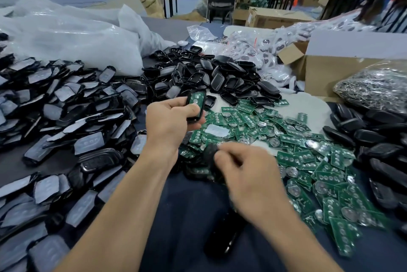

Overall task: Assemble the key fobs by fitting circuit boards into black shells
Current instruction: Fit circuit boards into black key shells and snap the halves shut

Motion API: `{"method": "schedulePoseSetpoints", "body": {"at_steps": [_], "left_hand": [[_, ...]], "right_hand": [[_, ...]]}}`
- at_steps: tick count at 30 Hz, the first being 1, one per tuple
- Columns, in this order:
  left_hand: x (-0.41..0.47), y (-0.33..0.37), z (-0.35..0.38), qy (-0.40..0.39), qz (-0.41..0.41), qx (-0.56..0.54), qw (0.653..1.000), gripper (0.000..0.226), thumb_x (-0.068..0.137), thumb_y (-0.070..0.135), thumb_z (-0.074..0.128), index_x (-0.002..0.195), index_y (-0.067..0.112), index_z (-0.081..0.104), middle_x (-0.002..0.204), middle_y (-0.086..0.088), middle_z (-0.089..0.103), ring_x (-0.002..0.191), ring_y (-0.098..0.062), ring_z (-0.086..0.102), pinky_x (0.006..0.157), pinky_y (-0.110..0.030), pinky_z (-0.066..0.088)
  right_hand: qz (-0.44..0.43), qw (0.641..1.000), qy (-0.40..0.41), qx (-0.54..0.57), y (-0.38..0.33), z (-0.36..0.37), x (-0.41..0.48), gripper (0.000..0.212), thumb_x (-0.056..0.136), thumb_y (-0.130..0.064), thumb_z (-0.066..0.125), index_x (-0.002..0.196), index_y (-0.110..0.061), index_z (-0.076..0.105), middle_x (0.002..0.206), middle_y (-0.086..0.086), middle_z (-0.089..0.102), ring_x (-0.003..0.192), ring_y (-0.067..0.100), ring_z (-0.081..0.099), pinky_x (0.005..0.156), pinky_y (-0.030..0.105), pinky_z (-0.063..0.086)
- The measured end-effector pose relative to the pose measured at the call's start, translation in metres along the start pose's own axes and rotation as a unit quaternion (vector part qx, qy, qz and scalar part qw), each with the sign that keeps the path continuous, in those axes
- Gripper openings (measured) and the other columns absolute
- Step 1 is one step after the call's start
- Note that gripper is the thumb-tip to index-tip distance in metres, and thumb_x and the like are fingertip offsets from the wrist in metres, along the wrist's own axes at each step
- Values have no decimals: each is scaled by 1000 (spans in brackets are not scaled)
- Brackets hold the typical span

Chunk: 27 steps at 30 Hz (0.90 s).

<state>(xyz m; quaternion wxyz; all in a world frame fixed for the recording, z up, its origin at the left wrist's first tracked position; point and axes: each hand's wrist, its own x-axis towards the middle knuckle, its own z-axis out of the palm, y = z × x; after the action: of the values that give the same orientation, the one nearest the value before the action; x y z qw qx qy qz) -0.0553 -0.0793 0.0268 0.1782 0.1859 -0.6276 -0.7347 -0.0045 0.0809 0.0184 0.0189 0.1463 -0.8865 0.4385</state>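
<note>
1. Left hand [169, 122] is at the left edge of the board pile [297, 161]. The fingers are wrapped round a black shell [194, 115] and the thumb lies across its lower face, so it is clamped firmly.
2. The shell's open side faces me, with a green circuit board [195, 98] lying in the cavity. I cannot tell whether it is seated flush.
3. The shell's long axis runs away from me, and its far end points at the pile's far-left corner.
4. Right hand [253, 172] is over the near-left part of the board pile, closer to me than the left hand. Its fingers are curled in on a dark piece [210, 154]. I read that as a pinch. Motion blur hides what the piece is, though it is possibly a shell half.
5. The key relation is that the held shell lies beyond the right fingertips and slightly left of them, apart but near, with both over the pile's left margin. My judgement is that the right hand is the mover. It would have to travel forward and turn its piece to match the shell's long axis.
6. For supply, a heap of empty shells [220, 75] sits just past the pile's far edge.
</note>
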Motion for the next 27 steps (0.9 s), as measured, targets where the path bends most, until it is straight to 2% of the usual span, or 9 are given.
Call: {"method": "schedulePoseSetpoints", "body": {"at_steps": [1,4,7,9,13,17,19,23,27], "left_hand": [[-4,-2,6,-20,-7,11,1000,25,88,-6,69,74,12,79,70,-11,77,58,-19,74,51,-20,56],[-20,-10,26,-82,-19,38,996,14,84,-7,71,79,4,79,73,-15,78,60,-25,75,53,-23,57],[-33,-18,40,-133,-8,55,990,20,81,-4,73,70,11,81,69,-8,77,59,-20,73,54,-25,58],[-39,-21,44,-159,5,74,984,19,79,3,74,70,18,82,70,-3,77,63,-15,74,59,-28,60],[-41,-22,47,-151,-5,47,987,24,83,-3,72,71,15,81,70,-5,76,65,-14,74,60,-31,62],[-41,-23,47,-155,-17,36,987,21,87,-4,70,80,13,80,78,-10,79,74,-21,79,62,-30,63],[-41,-23,47,-158,-20,31,987,20,84,-2,71,81,16,81,77,-9,79,75,-23,79,63,-30,63],[-41,-22,45,-194,5,36,980,24,73,16,75,85,35,83,79,-3,79,73,-16,77,65,-27,62],[-44,-21,46,-211,37,29,976,31,73,7,79,92,31,83,84,-3,80,73,-14,75,67,-20,58]], "right_hand": [[30,996,41,74,9,-9,8,17,97,-30,62,88,-29,76,66,-8,69,63,14,58,65,33,49],[114,952,110,262,26,-26,20,37,101,-15,62,80,-40,80,57,-12,58,54,8,45,56,21,41],[146,899,111,398,37,-31,25,41,103,-11,59,77,-34,82,61,-7,55,53,6,43,52,17,41],[151,880,97,439,42,-30,27,42,104,-11,58,79,-34,82,65,-6,58,52,4,45,51,15,43],[152,880,103,438,46,-29,29,42,104,-8,57,78,-30,82,63,-4,61,51,6,49,47,16,42],[128,909,128,375,52,-29,32,25,102,-11,61,88,-18,80,59,0,60,52,10,51,48,19,42],[122,929,144,318,55,-28,33,19,100,-17,65,91,-21,80,56,0,61,51,10,52,53,24,42],[121,930,148,314,54,-25,34,19,98,-18,69,87,-27,82,53,1,62,51,12,54,57,29,45],[95,935,182,290,52,-24,31,12,92,-17,76,87,-27,79,62,-4,71,54,8,64,55,23,50]]}}
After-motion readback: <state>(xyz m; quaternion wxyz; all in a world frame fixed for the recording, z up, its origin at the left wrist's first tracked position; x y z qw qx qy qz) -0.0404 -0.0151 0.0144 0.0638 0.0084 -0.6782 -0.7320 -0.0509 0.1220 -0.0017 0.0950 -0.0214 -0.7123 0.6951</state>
